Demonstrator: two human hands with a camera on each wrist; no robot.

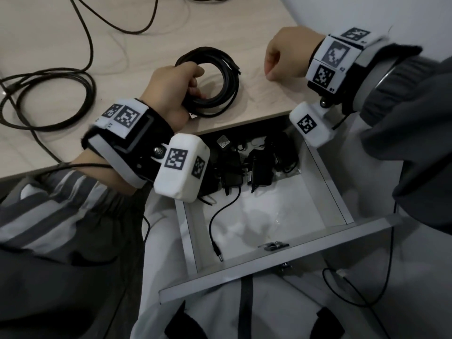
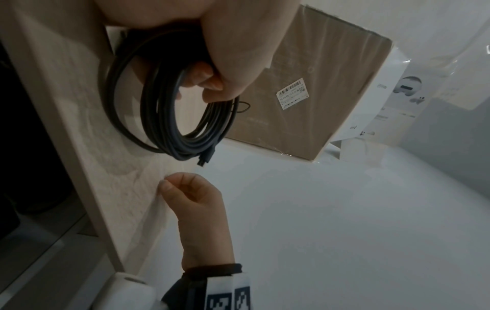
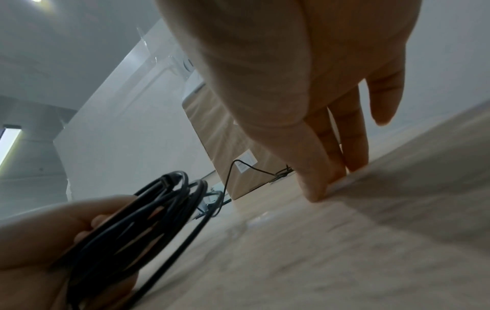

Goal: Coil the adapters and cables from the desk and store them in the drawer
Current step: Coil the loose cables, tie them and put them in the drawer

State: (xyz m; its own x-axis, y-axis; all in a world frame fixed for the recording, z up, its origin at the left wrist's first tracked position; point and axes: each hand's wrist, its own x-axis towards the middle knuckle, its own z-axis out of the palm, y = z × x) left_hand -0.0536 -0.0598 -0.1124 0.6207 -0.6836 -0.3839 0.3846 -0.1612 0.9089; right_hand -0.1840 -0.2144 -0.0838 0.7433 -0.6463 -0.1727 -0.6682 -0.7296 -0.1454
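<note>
A coiled black cable [image 1: 232, 79] lies near the front of the wooden desk [image 1: 264, 99], and my left hand [image 1: 176, 86] grips its near side, fingers curled through the loop. In the left wrist view the coil [image 2: 185, 144] hangs from those fingers, its plug end sticking out. My right hand [image 1: 283, 55] is to the right of the coil and holds nothing; its fingertips [image 3: 315, 193] touch the desktop. The drawer [image 1: 269, 267] below the desk edge stands pulled out, with several black adapters [image 1: 259, 167] at its back.
A loose cable with a barrel plug [image 1: 215, 231] trails across the drawer's white floor. More uncoiled dark cables [image 1: 49, 99] sprawl over the left and far desk. A wrapped cardboard box [image 2: 318, 73] stands at the back of the desk.
</note>
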